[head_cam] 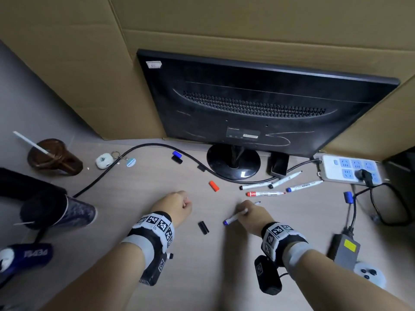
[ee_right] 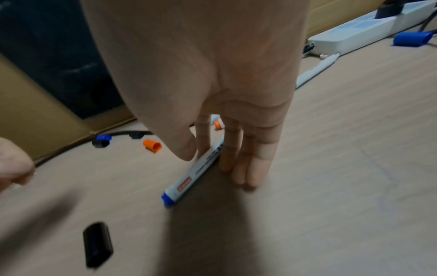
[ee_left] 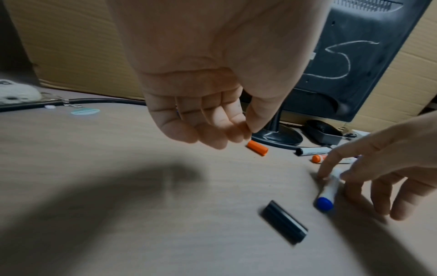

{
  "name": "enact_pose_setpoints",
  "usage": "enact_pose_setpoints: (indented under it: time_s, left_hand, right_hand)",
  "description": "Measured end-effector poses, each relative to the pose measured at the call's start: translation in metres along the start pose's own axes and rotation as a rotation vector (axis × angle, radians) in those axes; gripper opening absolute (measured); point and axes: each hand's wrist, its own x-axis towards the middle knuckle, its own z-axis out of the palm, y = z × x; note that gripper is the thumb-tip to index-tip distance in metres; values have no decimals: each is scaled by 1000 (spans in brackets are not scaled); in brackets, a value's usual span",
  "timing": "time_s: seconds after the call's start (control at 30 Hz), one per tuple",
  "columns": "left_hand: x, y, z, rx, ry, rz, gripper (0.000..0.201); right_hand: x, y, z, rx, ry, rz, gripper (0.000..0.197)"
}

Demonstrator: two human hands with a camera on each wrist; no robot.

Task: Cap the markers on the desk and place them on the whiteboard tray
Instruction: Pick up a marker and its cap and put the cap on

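My right hand (head_cam: 249,212) (ee_right: 201,149) pinches an uncapped blue marker (head_cam: 233,218) (ee_left: 327,192) (ee_right: 189,179) between thumb and forefinger; the marker lies low on the desk and my other fingertips touch the wood. My left hand (head_cam: 179,205) (ee_left: 236,134) hovers to its left, fingers curled, with nothing seen in it. A black cap (head_cam: 203,227) (ee_left: 283,222) (ee_right: 98,244) lies between my hands. An orange cap (head_cam: 213,186) lies further back. A red marker (head_cam: 265,194), two black markers (head_cam: 253,186) and another blue marker (head_cam: 303,186) lie uncapped behind my right hand.
A monitor (head_cam: 258,104) on a round foot (head_cam: 233,162) stands at the back against cardboard. A blue cap (head_cam: 177,154) and a black cap (head_cam: 177,159) lie by a black cable (head_cam: 143,147). Another blue cap (head_cam: 348,197), a power strip (head_cam: 350,168) and an adapter (head_cam: 345,250) sit right; a cup (head_cam: 54,157) far left.
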Motion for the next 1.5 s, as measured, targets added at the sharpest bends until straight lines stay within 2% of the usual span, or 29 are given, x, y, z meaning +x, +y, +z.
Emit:
enact_pose_setpoints:
  time_s: [0.13,0.27,0.4,0.5,0.7,0.73,0.83,0.97,1.13,1.33,1.5]
  left_hand:
    - [-6,-18,0,-8,-4,-21,18]
    - [-10,-22,1,-21,12,-16,15]
    - [-13,-19,-1,-45,32,-9,16]
    - [-14,-18,-3,-50,45,-8,15]
    - [0,-18,-19,-95,106,-24,14]
    - [7,-18,-23,-107,137,-23,13]
    - [33,-17,-36,-136,255,-13,14]
    - [75,-15,-48,-110,368,-12,17]
    - [118,-4,-50,-91,348,-15,25]
    - [124,4,-40,-56,260,52,27]
    - [129,6,-39,-3,369,27,46]
  right_hand:
    - [-5,-3,9,-116,-7,-43,7]
    - [-15,-3,9,-127,-8,-140,19]
    - [-20,-1,7,83,-25,-169,32]
    - [-25,-2,4,242,-94,-216,38]
    - [-29,-23,3,398,-71,-270,7]
    - [-28,-29,2,447,-55,-275,8]
    - [-24,-42,-4,400,54,-320,23]
    - [-12,-51,-5,371,105,-293,30]
    - [-2,-55,-3,397,152,-228,31]
    - [-1,-45,-1,318,178,-187,38]
    - [1,-44,-6,340,182,-159,46]
